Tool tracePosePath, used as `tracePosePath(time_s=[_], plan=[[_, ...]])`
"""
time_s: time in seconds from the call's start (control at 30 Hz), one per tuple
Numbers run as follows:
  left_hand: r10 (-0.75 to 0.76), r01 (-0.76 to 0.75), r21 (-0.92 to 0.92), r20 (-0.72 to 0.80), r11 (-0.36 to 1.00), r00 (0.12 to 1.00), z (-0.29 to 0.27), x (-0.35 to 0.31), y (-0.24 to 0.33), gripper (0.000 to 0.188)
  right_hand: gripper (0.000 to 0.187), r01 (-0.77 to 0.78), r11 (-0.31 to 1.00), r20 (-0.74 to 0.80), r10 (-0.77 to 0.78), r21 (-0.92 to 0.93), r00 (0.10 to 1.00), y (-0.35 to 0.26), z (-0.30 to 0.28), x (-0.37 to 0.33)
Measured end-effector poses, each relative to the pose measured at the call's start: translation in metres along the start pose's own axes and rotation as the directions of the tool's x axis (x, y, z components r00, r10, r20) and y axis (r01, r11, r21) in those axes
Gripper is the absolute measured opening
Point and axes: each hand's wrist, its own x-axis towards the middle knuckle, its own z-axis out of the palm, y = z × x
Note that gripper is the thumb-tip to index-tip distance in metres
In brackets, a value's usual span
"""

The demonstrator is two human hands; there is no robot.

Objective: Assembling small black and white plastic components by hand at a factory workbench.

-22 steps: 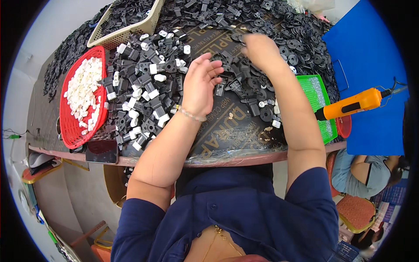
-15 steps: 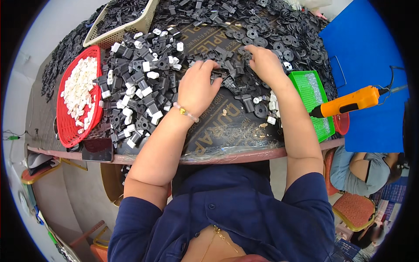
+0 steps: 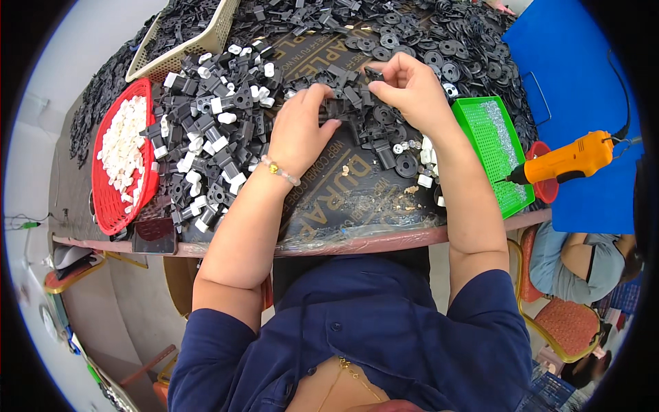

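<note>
My left hand rests at the left edge of a small heap of black plastic parts. Its thumb and fingers are apart, with the fingertips touching or just over the parts. On the heap's far right side, my right hand pinches a small black plastic part between thumb and fingers. Part of that piece is hidden by the fingers. Just left of my left hand lies a large pile of black parts fitted with white plastic pieces. Black discs and small white pieces lie near my right forearm.
A red basket of white pieces and a beige basket of black parts stand left. At right are a green tray of small metal pieces, an orange electric screwdriver and a red bowl. A phone lies at the near edge.
My right hand has lifted slightly and now pinches a small black part at its fingertips. My left hand has shifted a little left, its thumb and fingers still apart. The whole view has shifted slightly.
</note>
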Motion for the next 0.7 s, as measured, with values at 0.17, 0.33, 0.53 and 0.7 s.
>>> tracePosePath(time_s=[0.17,0.33,0.53,0.7], plan=[[-0.365,0.342,-0.732,0.136,0.590,0.921,0.002,0.002,0.020,0.050,0.036,0.089,0.988,0.037,-0.085,-0.126,0.996,-0.022,0.024,-0.017],[-0.196,0.409,-0.907,0.420,-0.097,0.886,-0.009,0.000,0.017,0.042,0.045,0.165,0.961,0.027,-0.163,-0.221,0.986,-0.034,0.029,-0.021],[-0.168,0.443,-0.857,0.492,-0.262,0.854,-0.014,0.001,0.015,0.037,0.048,0.211,0.922,0.158,-0.167,-0.324,0.973,-0.042,0.018,-0.025],[-0.201,0.456,-0.881,0.472,-0.123,0.858,-0.017,0.004,0.018,0.029,0.044,0.191,0.967,0.087,-0.178,-0.167,0.980,-0.031,0.012,-0.019]])
